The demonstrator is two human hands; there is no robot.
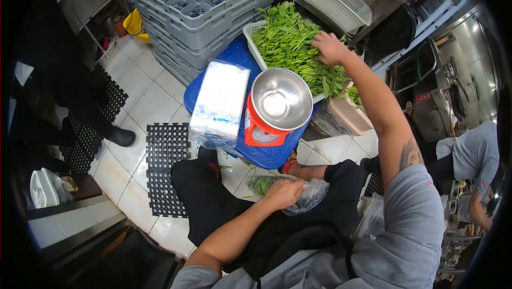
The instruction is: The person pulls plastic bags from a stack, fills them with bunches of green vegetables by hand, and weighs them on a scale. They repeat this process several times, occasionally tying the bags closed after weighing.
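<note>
My left hand (284, 193) is closed round a clear plastic bag (311, 197) over my lap; some green leaves show inside it. My right hand (332, 49) reaches into a heap of leafy green vegetables (290, 38), its fingertips among the stems and partly hidden. The heap fills a white basket (255, 48) at the far side of a blue lid (198, 87). An orange kitchen scale (265, 135) carries an empty steel bowl (281, 98). Left of it lies a stack of clear plastic bags (221, 102).
Grey dish racks (205, 1) are stacked at the back left. A beige tub (349, 114) with greens sits right of the blue lid. A black rubber mat (166, 169) lies on the tiled floor. One person in dark clothes stands left; another in grey (476, 153) is at right.
</note>
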